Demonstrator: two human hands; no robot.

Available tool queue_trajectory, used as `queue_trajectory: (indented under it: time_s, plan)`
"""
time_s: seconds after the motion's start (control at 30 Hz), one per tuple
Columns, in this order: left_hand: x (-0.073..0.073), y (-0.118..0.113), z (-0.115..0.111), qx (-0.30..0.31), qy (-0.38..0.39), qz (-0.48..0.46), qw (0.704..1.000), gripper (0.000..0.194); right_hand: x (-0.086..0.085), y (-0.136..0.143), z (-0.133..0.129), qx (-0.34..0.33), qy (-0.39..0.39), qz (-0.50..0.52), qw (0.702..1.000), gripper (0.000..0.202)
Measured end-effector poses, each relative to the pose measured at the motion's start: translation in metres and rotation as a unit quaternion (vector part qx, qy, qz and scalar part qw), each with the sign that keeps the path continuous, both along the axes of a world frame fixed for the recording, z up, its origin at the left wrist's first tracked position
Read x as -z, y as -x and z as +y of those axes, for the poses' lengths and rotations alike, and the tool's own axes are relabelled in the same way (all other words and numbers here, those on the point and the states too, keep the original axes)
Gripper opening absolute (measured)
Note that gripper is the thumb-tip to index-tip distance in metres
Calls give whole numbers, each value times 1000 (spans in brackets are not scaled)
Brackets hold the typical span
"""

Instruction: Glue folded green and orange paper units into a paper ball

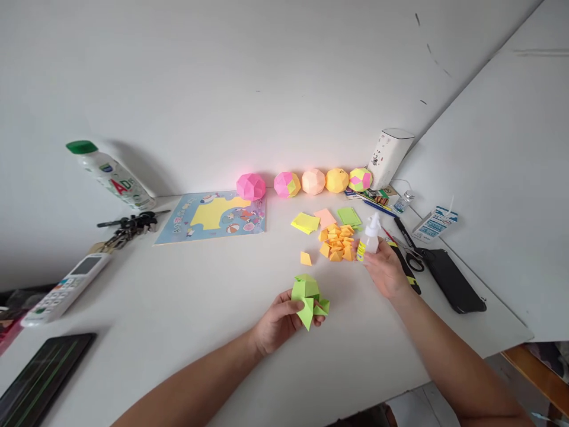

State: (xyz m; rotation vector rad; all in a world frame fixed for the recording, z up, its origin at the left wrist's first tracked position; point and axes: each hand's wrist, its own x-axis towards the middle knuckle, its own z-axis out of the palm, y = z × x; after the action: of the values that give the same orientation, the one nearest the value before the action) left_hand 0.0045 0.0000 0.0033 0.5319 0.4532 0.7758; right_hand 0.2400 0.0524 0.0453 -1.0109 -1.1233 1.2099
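Observation:
My left hand [280,320] grips a partly closed green folded-paper model [305,293], with loose pointed flaps on its near and right sides. Over to the right, the fingers of my right hand [386,268] are wrapped round a small clear glue bottle [368,242] with a white nozzle and a yellow label. The bottle is upright beside a heap of orange folded-paper pieces [338,243]. One orange piece [306,258] lies apart, left of the heap. Behind are yellow sticky notes [305,223], peach notes [326,217] and green notes [349,217].
Several paper balls, including a pink one [251,187], line the wall. A blue picture board [213,217] lies left of them. At right are scissors [414,261], a black pouch [451,279] and a carton [435,223]. A white bottle [113,176], remote [66,289] and tablet [44,379] are at left.

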Motion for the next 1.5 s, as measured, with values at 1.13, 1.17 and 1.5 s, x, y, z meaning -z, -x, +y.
queue_trajectory:
  time_s: [1.13,1.17,1.5]
  plan:
    - [7,2,2,4,7,-16,1000,27,-3,30,-48,-152,-358,-419,821,23]
    - [7,1,2,2,9,-17,1000,27,1,33,-50,-146,-365,-408,824,23]
    - [7,2,1,6,4,-23,1000,26,5,41,-57,-147,-375,-377,834,13]
